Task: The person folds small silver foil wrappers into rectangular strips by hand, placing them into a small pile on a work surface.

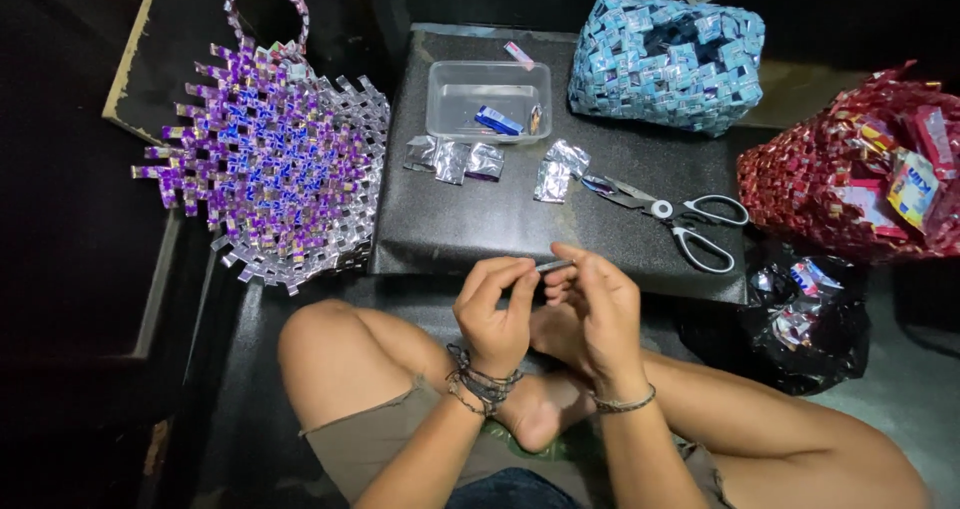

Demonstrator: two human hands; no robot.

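Observation:
My left hand (494,311) and my right hand (592,309) meet above my crossed legs, both pinching a thin folded silvery foil strip (551,265) between the fingertips. Just beyond them lies a dark board (480,219). On it are white-handled scissors (672,220), several crumpled foil wrappers (455,158) and another wrapper (558,172), plus a clear plastic tub (487,100) with a few small folded pieces inside.
A half-woven purple and silver bag (270,149) with a handle lies at the left. A woven blue bag (668,61) stands at the back. At the right sit a woven red bag (860,169) holding packets and a black plastic bag (800,314) of wrappers.

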